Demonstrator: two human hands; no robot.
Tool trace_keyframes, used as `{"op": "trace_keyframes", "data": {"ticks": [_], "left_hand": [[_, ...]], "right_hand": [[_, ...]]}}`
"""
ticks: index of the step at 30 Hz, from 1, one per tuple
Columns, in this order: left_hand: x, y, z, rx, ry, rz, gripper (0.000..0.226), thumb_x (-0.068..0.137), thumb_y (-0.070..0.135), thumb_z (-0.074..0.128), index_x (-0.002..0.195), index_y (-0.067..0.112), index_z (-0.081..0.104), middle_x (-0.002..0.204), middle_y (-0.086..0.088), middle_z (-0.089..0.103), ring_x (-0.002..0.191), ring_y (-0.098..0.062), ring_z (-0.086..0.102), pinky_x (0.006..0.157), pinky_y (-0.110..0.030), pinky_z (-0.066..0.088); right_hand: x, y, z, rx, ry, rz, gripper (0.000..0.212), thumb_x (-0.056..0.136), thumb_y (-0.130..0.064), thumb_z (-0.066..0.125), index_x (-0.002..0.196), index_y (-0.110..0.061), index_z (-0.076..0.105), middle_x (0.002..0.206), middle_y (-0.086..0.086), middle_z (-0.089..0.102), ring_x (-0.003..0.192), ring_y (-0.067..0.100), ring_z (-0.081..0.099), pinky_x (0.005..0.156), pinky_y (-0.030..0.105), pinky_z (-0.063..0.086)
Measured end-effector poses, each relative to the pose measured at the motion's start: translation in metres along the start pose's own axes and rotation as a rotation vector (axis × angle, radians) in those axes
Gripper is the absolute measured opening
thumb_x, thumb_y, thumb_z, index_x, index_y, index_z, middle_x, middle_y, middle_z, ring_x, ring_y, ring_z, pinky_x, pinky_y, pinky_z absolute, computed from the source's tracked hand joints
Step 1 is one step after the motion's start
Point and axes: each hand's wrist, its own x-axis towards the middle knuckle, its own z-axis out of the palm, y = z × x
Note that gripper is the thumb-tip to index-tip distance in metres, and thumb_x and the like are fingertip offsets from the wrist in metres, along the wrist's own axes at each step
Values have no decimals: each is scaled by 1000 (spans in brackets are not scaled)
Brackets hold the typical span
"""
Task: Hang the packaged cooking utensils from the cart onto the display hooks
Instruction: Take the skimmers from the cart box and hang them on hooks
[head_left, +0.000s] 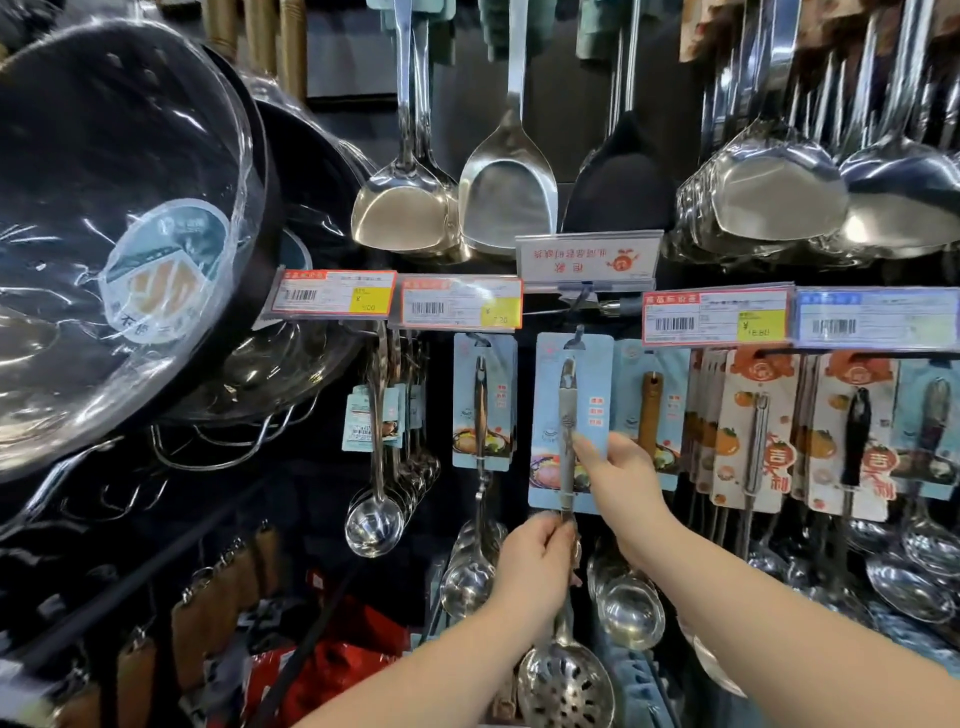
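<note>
The left hand is curled round the steel handle of the slotted spoon, just below its blue card; the right hand pinches the card's right edge, higher up and nearer the hook; the spoon stands upright, long axis vertical, bowl down below both hands, the card's hole straight above them; the hole sits at the hook's tip, though whether it is threaded on I cannot tell; the next move is likely a push back along the hook, with the right hand steering; other carded ladles hang just beside on the left; price tags above; black pans far left.
</note>
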Motion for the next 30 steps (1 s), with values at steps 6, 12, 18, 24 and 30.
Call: {"op": "trace_keyframes", "data": {"ticks": [6, 12, 18, 24, 30], "left_hand": [[26, -6, 7, 143, 73, -46, 20, 93, 28, 49, 109, 21, 58, 92, 8, 58, 78, -5, 52, 60, -13, 36], [38, -17, -7, 215, 145, -45, 26, 90, 29, 53, 115, 19, 55, 105, 2, 60, 91, -12, 56, 76, -22, 41], [48, -19, -20, 199, 205, -79, 18, 90, 27, 53, 104, 18, 59, 97, -1, 62, 90, -18, 58, 82, -29, 45], [55, -15, -25, 233, 244, -112, 18, 91, 28, 52, 104, 19, 60, 97, 4, 62, 92, -16, 58, 85, -29, 46], [54, -15, -30, 216, 243, -104, 11, 90, 30, 53, 95, 22, 59, 83, 8, 58, 76, -13, 53, 69, -26, 42]], "right_hand": [[29, 14, 0, -164, 73, 20, 31, 94, -29, 51, 70, -9, 52, 68, 3, 51, 66, 20, 49, 51, 20, 33], [60, 30, 4, -89, 15, 64, 34, 95, -28, 48, 96, 5, 54, 90, 16, 63, 88, 32, 60, 68, 28, 46], [89, 46, 17, -50, 23, 118, 31, 98, -27, 45, 113, -1, 49, 78, 11, 60, 65, 4, 61, 54, 9, 44], [107, 58, 29, -79, 13, 179, 51, 98, -36, 40, 132, 1, 37, 109, 15, 63, 112, 31, 54, 78, 29, 32], [94, 51, 29, -249, -66, 203, 56, 97, -28, 45, 142, -1, 24, 133, 17, 52, 106, 27, 54, 82, 30, 37]]}}
